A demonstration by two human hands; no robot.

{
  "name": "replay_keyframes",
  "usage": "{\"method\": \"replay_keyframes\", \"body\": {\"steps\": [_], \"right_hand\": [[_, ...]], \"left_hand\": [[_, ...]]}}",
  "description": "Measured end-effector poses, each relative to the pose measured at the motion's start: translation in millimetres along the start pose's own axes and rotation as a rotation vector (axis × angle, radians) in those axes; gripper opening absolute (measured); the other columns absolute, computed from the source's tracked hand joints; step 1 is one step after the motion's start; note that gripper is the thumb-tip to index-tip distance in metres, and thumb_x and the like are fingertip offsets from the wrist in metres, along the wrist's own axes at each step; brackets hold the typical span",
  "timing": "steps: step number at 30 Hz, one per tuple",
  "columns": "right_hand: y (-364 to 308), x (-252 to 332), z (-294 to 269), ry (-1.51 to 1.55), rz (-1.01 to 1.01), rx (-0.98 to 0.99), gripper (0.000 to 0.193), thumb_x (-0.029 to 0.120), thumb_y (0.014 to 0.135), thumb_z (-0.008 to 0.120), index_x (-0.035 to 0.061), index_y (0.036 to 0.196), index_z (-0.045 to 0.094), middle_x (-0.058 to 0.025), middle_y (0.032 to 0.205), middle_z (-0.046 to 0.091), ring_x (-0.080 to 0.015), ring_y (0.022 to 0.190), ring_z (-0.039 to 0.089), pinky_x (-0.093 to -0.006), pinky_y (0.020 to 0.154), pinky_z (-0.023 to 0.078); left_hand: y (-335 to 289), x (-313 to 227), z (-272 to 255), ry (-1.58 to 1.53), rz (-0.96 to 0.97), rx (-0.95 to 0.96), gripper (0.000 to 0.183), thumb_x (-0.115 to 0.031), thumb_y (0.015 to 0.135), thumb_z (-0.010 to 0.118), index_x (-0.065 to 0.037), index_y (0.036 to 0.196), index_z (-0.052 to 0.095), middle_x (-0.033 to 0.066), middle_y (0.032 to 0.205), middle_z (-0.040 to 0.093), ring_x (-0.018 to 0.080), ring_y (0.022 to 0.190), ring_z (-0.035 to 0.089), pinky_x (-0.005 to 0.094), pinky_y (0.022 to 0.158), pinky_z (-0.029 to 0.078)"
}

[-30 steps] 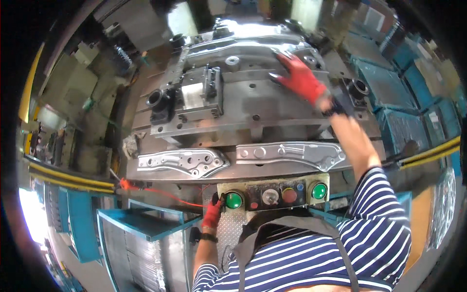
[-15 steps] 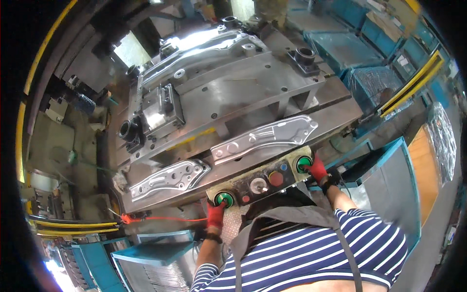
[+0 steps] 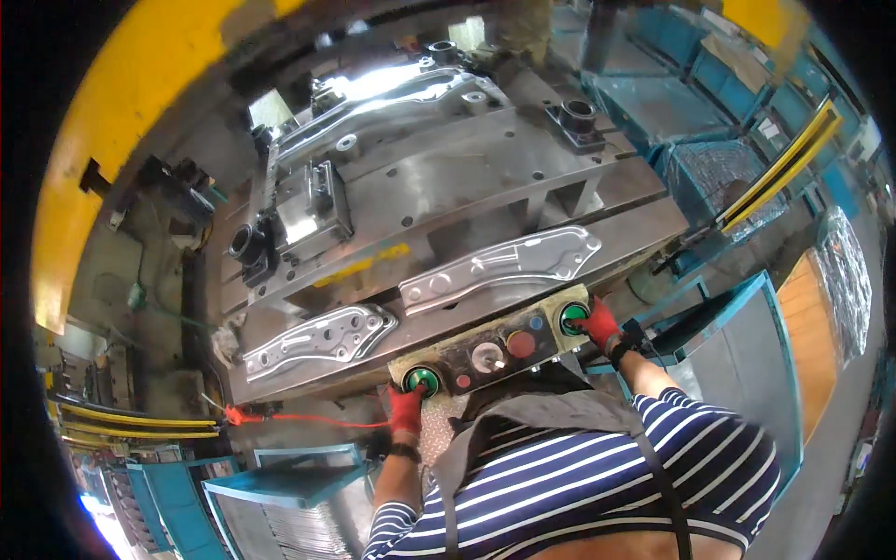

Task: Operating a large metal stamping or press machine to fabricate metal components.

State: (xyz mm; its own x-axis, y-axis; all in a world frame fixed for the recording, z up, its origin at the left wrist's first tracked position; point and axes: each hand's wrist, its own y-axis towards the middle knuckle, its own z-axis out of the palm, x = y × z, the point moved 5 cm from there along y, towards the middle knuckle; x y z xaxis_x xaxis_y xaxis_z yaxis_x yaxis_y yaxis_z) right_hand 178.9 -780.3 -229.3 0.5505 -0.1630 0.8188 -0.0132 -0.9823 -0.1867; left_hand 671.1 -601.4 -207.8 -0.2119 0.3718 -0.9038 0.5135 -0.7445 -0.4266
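From afar I see grey floor [image 3: 826,443] at right, a brown board [image 3: 803,355] upright with clear wrap [image 3: 847,280] beside it, and blue racks [image 3: 644,107] behind; yellow bars [image 3: 784,168] slant nearby, a yellow frame [image 3: 103,140] curves upper left, white light [image 3: 98,518] glares lower left

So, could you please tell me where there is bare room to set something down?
The flat plate looks bare between the metal block and the right black post, as does the ledge right of the two metal parts. The button panel is crowded by the left hand and right hand.
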Motion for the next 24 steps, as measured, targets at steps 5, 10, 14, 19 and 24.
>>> {"method": "replay_keyframes", "body": {"steps": [5, 10, 14, 19, 24], "right_hand": [[-9, 24, -3, -0.014, 0.018, -0.016, 0.063, 0.017, 0.067, 0.082, 0.0019, 0.121, 0.052, -0.0185, 0.113, 0.064, -0.0323, 0.107, 0.061, -0.0405, 0.091, 0.049], [-15, 45, -2, 0.180, 0.021, 0.084, 0.074, 0.024, 0.066, 0.084, 0.0000, 0.127, 0.048, -0.0231, 0.118, 0.061, -0.0385, 0.112, 0.058, -0.0440, 0.094, 0.048], [-14, 13, -6, -0.269, -0.011, -0.183, 0.062, 0.014, 0.069, 0.080, 0.0018, 0.122, 0.051, -0.0192, 0.116, 0.062, -0.0347, 0.111, 0.059, -0.0400, 0.094, 0.047], [-13, 24, -17, -0.271, 0.008, -0.024, 0.059, 0.024, 0.072, 0.078, 0.0030, 0.122, 0.052, -0.0199, 0.111, 0.062, -0.0344, 0.103, 0.060, -0.0414, 0.086, 0.049], [-13, 156, -36, -0.639, -0.275, -0.002, 0.067, 0.037, 0.071, 0.077, 0.0041, 0.124, 0.053, -0.0221, 0.111, 0.059, -0.0384, 0.101, 0.058, -0.0440, 0.087, 0.048]], "left_hand": [[-2, -5, 0, 0.021, -0.002, 0.024, 0.062, 0.010, 0.070, 0.071, -0.005, 0.126, 0.048, 0.0081, 0.115, 0.063, 0.0227, 0.102, 0.061, 0.0350, 0.090, 0.048], [8, 14, -14, 0.089, 0.019, 0.002, 0.065, 0.006, 0.070, 0.073, -0.004, 0.127, 0.046, 0.0093, 0.116, 0.061, 0.0232, 0.103, 0.059, 0.0350, 0.089, 0.048], [11, 20, -6, 0.017, 0.018, -0.001, 0.074, 0.007, 0.069, 0.074, -0.003, 0.134, 0.039, 0.0114, 0.126, 0.055, 0.0245, 0.112, 0.055, 0.0357, 0.096, 0.045], [30, 28, -5, 0.095, 0.100, 0.134, 0.070, 0.000, 0.070, 0.076, 0.000, 0.133, 0.044, 0.0128, 0.127, 0.055, 0.0257, 0.113, 0.054, 0.0364, 0.099, 0.043], [19, 43, -42, 0.249, 0.016, 0.025, 0.090, -0.014, 0.070, 0.080, 0.005, 0.143, 0.031, 0.0218, 0.136, 0.046, 0.0329, 0.124, 0.047, 0.0389, 0.105, 0.037]]}}
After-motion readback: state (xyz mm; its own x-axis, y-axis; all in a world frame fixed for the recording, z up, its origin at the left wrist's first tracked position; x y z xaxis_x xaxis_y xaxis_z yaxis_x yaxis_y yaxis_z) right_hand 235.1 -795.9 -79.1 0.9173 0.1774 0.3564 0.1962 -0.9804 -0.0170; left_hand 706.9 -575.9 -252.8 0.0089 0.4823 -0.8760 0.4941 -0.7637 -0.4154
